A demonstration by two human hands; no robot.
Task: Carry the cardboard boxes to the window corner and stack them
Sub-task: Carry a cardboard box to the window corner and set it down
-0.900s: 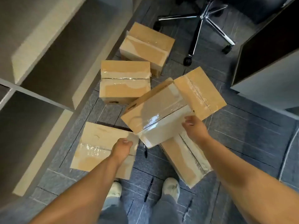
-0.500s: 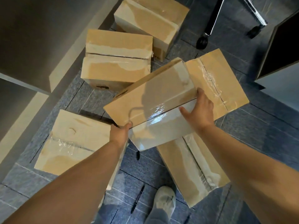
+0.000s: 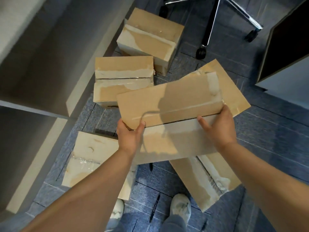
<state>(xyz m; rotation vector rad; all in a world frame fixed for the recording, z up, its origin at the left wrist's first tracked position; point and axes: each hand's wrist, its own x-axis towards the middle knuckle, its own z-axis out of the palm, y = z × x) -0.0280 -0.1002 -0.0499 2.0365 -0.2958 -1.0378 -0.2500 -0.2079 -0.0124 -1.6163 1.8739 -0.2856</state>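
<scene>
I hold a taped cardboard box lifted above the floor, its top facing me. My left hand grips its near left corner, thumb on top. My right hand grips its near right edge, thumb over the top. Several other cardboard boxes lie on the carpet: one near left, one behind it, one farthest back, one partly hidden under the held box and a long one near right.
Grey shelving runs along the left. An office chair base with castors stands at the back. A dark cabinet is at the right. Pens lie on the blue carpet by my shoes.
Both hands have taken hold of the box and raised it off the pile toward me. It has turned more level. My left hand left the near left box.
</scene>
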